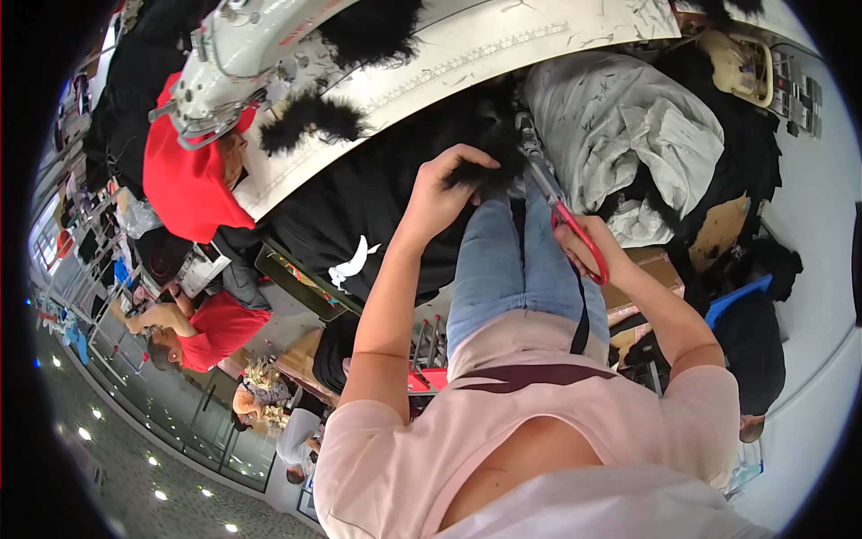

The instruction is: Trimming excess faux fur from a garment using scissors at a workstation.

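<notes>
Work appears to be partway through, with black fur (499,162) in hand at the near edge of the sewing table, over the knees of the person's jeans (489,260). The left hand (437,193) is closed on this fur, thumb and fingers pinching a tuft. The right hand (607,241) grips the red handles of a pair of scissors (558,206), its fingers around the loops. The blades point away from the body and lie close beside the fur; whether they are parted, or touch it, cannot be told.

As to progress, dark wisps (518,7) lie scattered on the white table (467,56), consistent with trimming done there. A short fur strip (310,124) lies on the table near the sewing machine (238,58), and a larger fur piece (373,31) lies beyond it; whether either is finished cannot be determined. The held piece is judged unfinished, since it is in the grasp with the scissors at it. The amount left on it cannot be assessed: its outline merges with black cloth (332,202). A grey-white cloth bundle (620,112) sits just to the right.
</notes>
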`<action>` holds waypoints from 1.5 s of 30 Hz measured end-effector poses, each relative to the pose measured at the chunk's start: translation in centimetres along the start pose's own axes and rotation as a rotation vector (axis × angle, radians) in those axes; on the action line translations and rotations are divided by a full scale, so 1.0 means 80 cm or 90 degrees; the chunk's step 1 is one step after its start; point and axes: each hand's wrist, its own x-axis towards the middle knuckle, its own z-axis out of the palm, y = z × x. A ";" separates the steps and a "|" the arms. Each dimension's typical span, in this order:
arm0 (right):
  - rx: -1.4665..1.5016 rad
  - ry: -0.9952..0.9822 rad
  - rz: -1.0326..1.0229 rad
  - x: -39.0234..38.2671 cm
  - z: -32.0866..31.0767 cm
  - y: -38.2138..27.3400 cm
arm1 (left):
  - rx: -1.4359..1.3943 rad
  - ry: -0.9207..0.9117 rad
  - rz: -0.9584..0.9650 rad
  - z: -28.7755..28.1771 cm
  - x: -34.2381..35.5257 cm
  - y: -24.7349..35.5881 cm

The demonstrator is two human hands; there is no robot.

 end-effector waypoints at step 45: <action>0.092 0.588 -0.495 0.221 -0.078 -0.097 | 0.379 0.263 -0.013 -0.111 0.049 -0.040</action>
